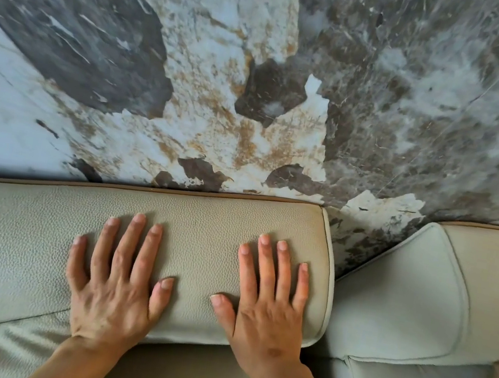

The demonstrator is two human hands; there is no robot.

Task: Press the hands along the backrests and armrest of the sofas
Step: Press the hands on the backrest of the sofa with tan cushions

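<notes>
Fingers (131, 245) spread wide on both hands, flat, gripping nothing. Left hand (115, 285) & right hand (268, 306) lie palm-down, side by side, apart, on top of the near sofa's backrest (38, 237), at its right end. Marble wall (259, 76) just beyond, far side. Second sofa's cushion (398, 294) sits right of the gap. To do it well, I'd say: keep palms flat w/ even weight, press straight down, work along the top w/o skipping patches, mind the piped edge (329, 266) at the end, then cross to next sofa.

Both hands (190, 303) flat on backrest (205, 214)
</notes>
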